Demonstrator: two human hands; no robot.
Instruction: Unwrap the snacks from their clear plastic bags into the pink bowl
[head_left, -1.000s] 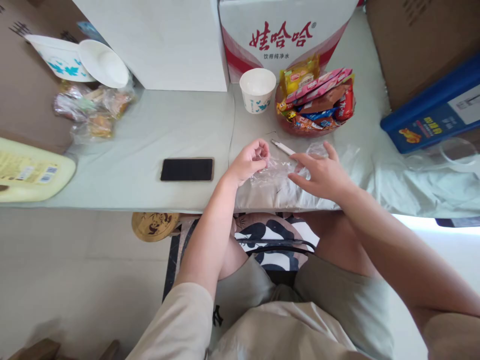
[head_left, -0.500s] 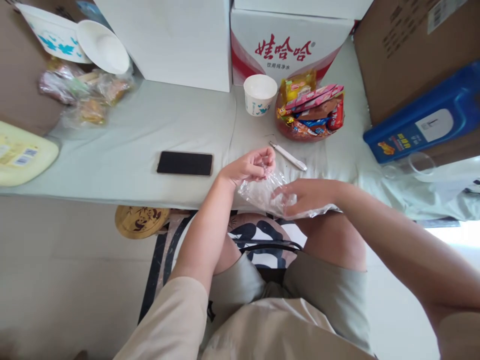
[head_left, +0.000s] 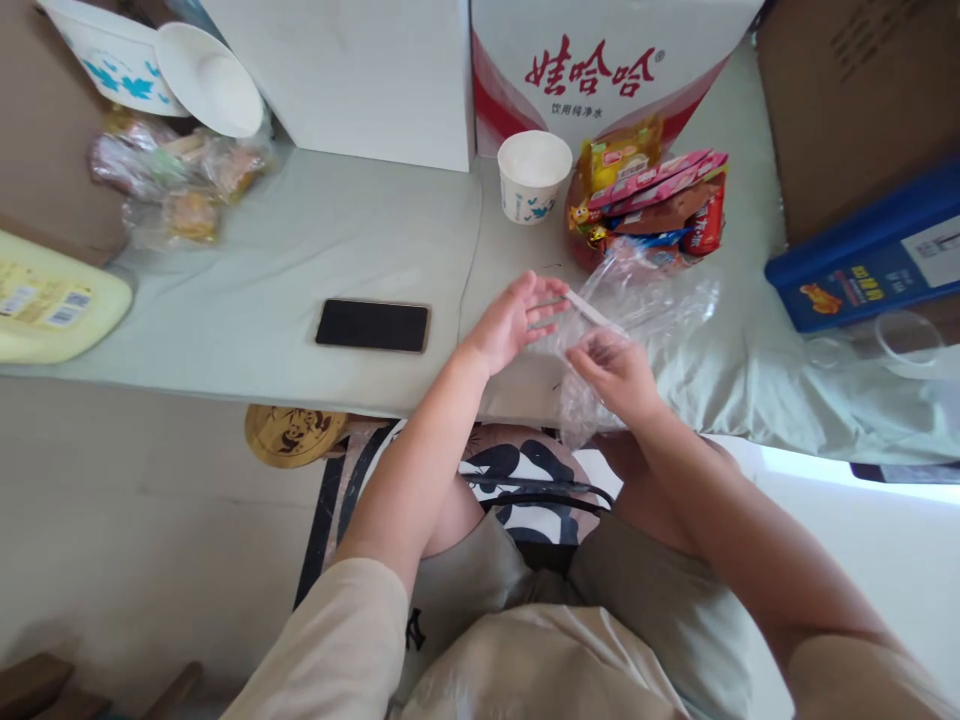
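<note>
My right hand [head_left: 621,378] pinches a crumpled clear plastic bag [head_left: 667,298], which spreads out over the table's front and hangs a little past the edge. Just to its left is my left hand [head_left: 519,322], palm turned toward the bag, fingers apart and holding nothing. A slim white stick-like tool [head_left: 594,310] lies partly under the film, close to the left fingertips; its kind is unclear. Behind the bag sits a bowl of packaged snacks [head_left: 652,205], its lower front covered by the plastic. A white paper cup [head_left: 534,178] with blue print stands beside the snacks.
Left on the pale tablecloth [head_left: 390,240] lies a black phone [head_left: 373,326]. Wrapped snacks [head_left: 187,190], tipped paper cups [head_left: 214,85] and a yellow bottle [head_left: 60,300] are farther left. White boxes [head_left: 375,70] line the back; a blue package [head_left: 862,260] and clear cup [head_left: 907,340] stand right.
The plastic bag has moved from the table edge up and to the right, spreading over the white tool. My left fingers have opened away from it; my right hand now pinches it.
</note>
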